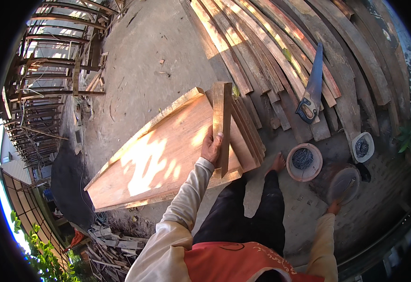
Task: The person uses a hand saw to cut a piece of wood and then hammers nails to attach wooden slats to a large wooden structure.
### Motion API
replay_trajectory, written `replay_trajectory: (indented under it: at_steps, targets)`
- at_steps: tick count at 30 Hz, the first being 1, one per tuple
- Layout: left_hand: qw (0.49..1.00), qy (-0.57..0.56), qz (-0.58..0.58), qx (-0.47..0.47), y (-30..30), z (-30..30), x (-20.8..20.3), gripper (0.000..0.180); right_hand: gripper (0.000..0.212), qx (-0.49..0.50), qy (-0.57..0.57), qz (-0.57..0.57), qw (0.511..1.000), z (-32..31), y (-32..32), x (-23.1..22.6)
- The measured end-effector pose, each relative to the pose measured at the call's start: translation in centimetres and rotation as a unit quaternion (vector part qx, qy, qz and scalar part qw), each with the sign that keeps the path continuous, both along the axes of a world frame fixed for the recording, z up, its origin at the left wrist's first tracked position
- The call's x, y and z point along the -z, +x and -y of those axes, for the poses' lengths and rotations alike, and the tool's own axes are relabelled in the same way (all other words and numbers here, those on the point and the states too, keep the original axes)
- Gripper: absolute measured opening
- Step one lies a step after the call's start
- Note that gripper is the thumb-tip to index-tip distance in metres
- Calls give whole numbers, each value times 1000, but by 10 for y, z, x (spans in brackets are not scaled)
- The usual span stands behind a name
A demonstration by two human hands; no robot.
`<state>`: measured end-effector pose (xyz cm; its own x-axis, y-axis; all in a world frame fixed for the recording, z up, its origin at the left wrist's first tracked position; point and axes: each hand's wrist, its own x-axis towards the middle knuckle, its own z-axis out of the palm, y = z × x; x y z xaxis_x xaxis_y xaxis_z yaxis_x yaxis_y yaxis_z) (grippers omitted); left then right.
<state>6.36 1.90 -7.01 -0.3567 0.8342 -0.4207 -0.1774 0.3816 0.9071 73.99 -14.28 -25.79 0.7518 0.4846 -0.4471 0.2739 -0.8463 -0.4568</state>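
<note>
My left hand is closed around a short wooden batten at the right end of a plywood panel. Wooden strips edge the panel's two long sides, and sunlight patches fall on its face. Beneath its right end lie more stacked boards. My right hand reaches out to the right, at the near edge of a round grey top on a brown, stump-like base. A thin object lies across that top, too dim to name. The fingers of my right hand are mostly hidden.
A round tub of nails stands by my bare foot; a smaller white container holds more. A handsaw lies on long planks at the far right. Wooden frames stand far left, above scrap wood nearer me.
</note>
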Motion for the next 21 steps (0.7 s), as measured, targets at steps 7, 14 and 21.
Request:
replay_trajectory:
  at_steps: [7,14,21]
  targets:
    - [979,-113,-160,-65,-41,31,-9,61,48,132,-55,-191,971,31,-127,-108]
    - [931,-183,-316,19,-58,49,20,75,34,41,-41,-230,971,54,-165,-109]
    - [904,-239,-354,-10,-76,61,47,73,15,55,-38,-294,954,63,-227,-116]
